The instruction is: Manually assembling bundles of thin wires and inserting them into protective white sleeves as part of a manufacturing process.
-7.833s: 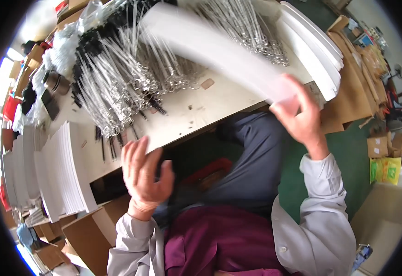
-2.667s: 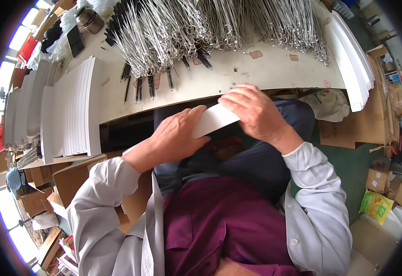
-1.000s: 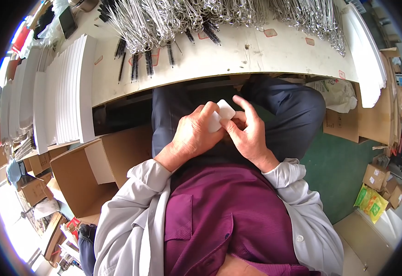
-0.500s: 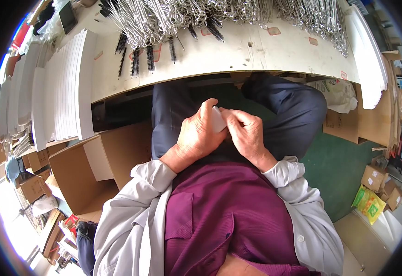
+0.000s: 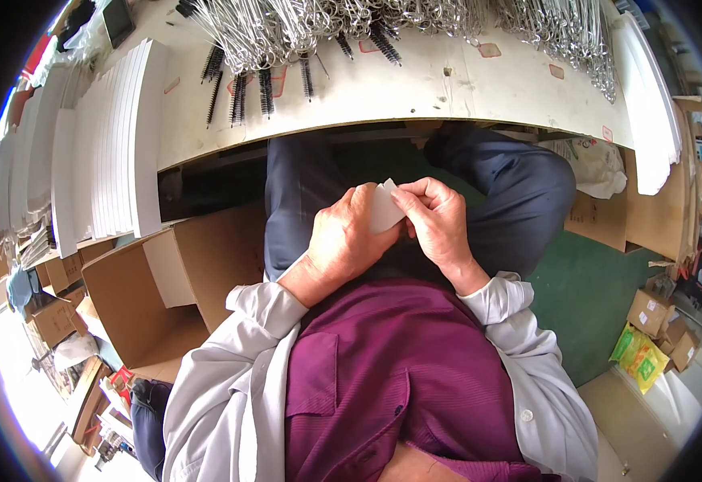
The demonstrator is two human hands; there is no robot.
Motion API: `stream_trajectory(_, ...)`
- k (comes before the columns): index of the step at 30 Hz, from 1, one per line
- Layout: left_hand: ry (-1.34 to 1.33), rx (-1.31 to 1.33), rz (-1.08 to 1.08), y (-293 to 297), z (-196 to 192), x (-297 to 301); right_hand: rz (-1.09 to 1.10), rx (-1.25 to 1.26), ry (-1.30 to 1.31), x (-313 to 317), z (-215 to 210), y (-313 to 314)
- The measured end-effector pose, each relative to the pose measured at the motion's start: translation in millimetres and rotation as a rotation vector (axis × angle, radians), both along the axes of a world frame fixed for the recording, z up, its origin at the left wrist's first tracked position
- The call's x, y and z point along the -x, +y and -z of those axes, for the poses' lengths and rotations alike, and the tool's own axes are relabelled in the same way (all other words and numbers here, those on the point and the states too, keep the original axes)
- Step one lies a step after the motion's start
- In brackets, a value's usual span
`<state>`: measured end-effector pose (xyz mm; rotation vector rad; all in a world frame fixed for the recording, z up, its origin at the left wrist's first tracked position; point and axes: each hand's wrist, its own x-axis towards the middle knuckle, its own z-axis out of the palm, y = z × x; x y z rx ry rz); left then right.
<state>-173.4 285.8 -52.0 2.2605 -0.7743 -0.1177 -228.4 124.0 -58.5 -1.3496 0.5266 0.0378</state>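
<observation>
Above my lap, in front of the table edge, I hold a small white piece like card or folded paper. My left hand is closed round its left side, thumb on top. The fingers of my right hand pinch its upper right edge, where a pointed corner sticks up. Its underside and lower part are hidden by my hands. On the table beyond lie many wire-handled brushes in a heap, with several black bristle ends pointing toward me.
Stacks of flat white boxes stand at the table's left, with more white pieces at its right end. An open cardboard box sits at my left. A white bag rests under the table, and small cartons lie at the right.
My right thumb and fingers have shifted along the white piece. More of its face and a pointed corner now show between my hands.
</observation>
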Motion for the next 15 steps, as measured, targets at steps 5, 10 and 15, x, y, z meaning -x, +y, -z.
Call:
stream_trajectory(5,0.024,-0.028,-0.008,-0.8,3.1,2.3,0.022,-0.075,0.028,-0.2,1.3,-0.2)
stream_trajectory(10,0.113,-0.043,-0.023,2.3,2.5,5.0,0.049,0.386,-0.214,1.6,3.5,13.5)
stream_trajectory(15,0.098,-0.017,-0.038,2.8,-2.2,1.4,-0.014,0.240,-0.154,6.9,-5.5,11.0)
